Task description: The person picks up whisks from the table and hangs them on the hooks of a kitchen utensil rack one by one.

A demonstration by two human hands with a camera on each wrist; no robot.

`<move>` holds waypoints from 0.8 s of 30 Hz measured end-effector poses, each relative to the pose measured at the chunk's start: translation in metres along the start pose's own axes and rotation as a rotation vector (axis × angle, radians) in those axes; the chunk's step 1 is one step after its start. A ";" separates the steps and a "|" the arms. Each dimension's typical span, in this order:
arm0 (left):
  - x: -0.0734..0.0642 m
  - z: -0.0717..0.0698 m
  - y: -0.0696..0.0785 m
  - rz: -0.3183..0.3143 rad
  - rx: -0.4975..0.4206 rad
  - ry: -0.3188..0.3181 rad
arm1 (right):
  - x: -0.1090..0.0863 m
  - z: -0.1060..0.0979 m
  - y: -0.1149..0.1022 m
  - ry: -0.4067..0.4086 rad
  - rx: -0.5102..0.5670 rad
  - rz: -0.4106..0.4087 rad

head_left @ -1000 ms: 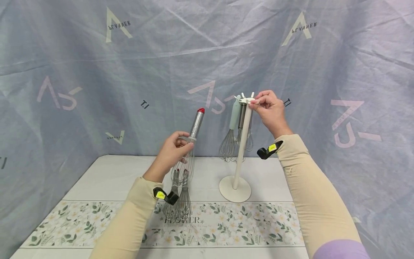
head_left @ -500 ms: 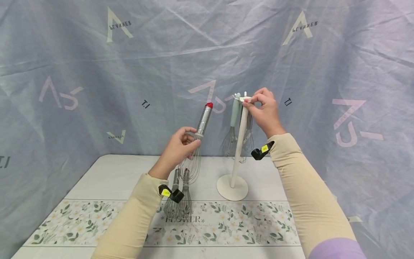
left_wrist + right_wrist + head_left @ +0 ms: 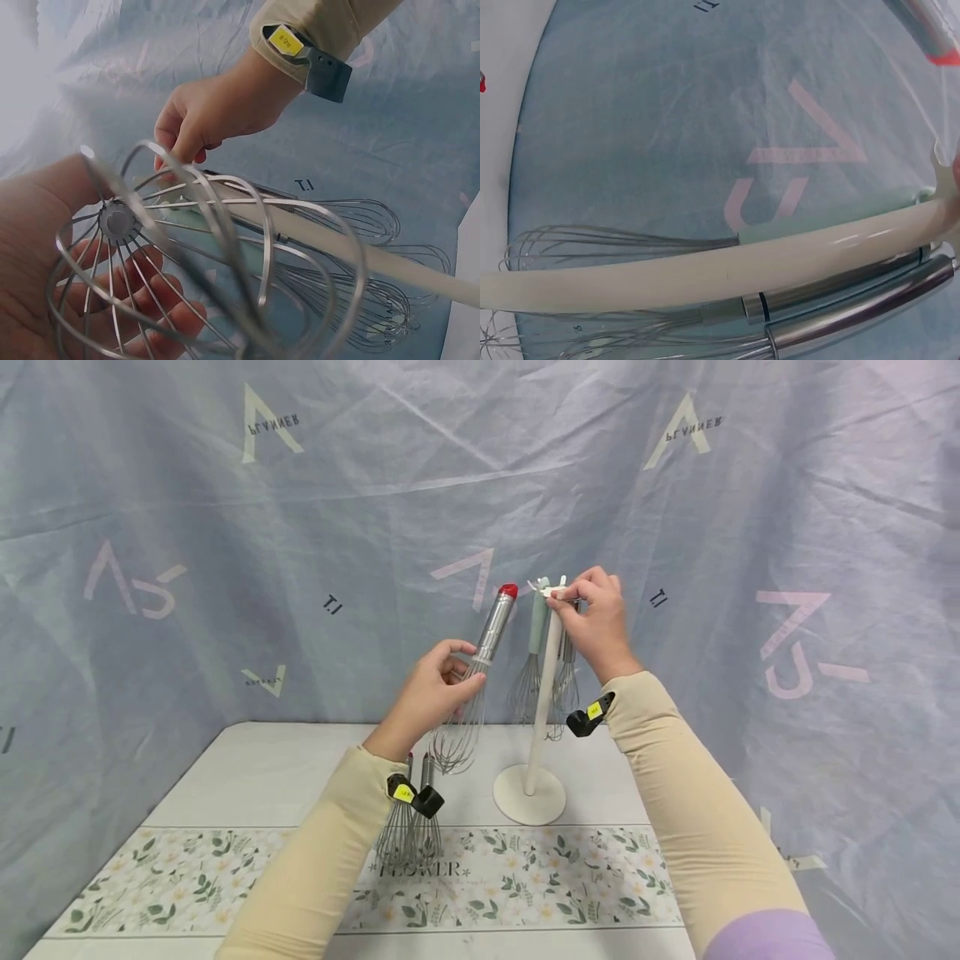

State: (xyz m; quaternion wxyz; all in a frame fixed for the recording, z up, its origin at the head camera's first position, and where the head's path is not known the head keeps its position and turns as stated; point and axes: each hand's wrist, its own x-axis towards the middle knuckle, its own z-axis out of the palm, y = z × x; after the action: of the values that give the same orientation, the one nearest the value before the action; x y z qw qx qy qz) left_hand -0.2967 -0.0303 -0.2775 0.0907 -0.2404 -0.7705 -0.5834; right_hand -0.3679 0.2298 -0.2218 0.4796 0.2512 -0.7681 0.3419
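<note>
My left hand [image 3: 438, 689] grips a wire whisk [image 3: 495, 627] by its neck, where the wires meet the steel handle. The whisk tilts, red handle end up, and its loops fill much of the left wrist view. The fingers of my right hand [image 3: 600, 618] pinch the hooked top of a white stand [image 3: 546, 693]. From the hooks hang a whisk with a mint-green handle [image 3: 840, 214] and whisks with steel handles [image 3: 847, 319], partly behind the pole. The red end of the held whisk is apart from the hooks, to their left.
More steel whisks [image 3: 416, 835] lie on the white table [image 3: 262, 768], partly behind my left wrist. The stand's round base [image 3: 528, 810] sits behind a printed floral strip [image 3: 525, 885]. A grey-blue cloth [image 3: 360, 527] hangs at the back.
My left hand has carried the whisk right and up, closer to the stand. The stand's top has turned, shifting the hanging whisks around the pole. My right hand has moved left with it.
</note>
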 end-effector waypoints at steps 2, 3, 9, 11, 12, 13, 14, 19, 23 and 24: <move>0.003 0.002 0.002 0.004 0.010 -0.001 | -0.001 0.001 -0.001 -0.002 -0.022 0.002; 0.005 0.004 0.003 0.007 0.012 -0.002 | -0.001 0.001 -0.001 -0.007 -0.031 0.003; 0.014 0.011 0.004 0.024 0.017 -0.014 | -0.003 -0.001 0.007 -0.051 -0.044 -0.014; 0.016 0.013 0.003 0.028 0.021 -0.021 | -0.003 -0.002 0.011 -0.069 -0.042 -0.034; 0.017 0.014 0.002 0.030 0.025 -0.025 | -0.002 -0.004 0.012 -0.078 -0.041 -0.044; 0.018 0.015 0.002 0.031 0.029 -0.030 | -0.002 -0.005 0.014 -0.089 -0.043 -0.052; 0.019 0.016 0.002 0.033 0.032 -0.035 | -0.001 -0.006 0.015 -0.100 -0.049 -0.058; 0.021 0.020 0.005 0.042 0.039 -0.040 | 0.002 -0.011 0.015 -0.136 -0.056 -0.068; 0.023 0.022 0.007 0.050 0.036 -0.032 | 0.005 -0.013 0.014 -0.133 -0.056 -0.057; 0.023 0.022 0.008 0.051 0.036 -0.030 | 0.006 -0.014 0.014 -0.127 -0.054 -0.055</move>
State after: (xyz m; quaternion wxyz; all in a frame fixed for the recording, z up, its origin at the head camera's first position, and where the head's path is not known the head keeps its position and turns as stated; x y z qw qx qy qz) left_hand -0.3097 -0.0014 -0.2680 0.0983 -0.2673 -0.7758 -0.5631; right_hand -0.3726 0.2489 -0.2167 0.4458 0.2802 -0.7988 0.2910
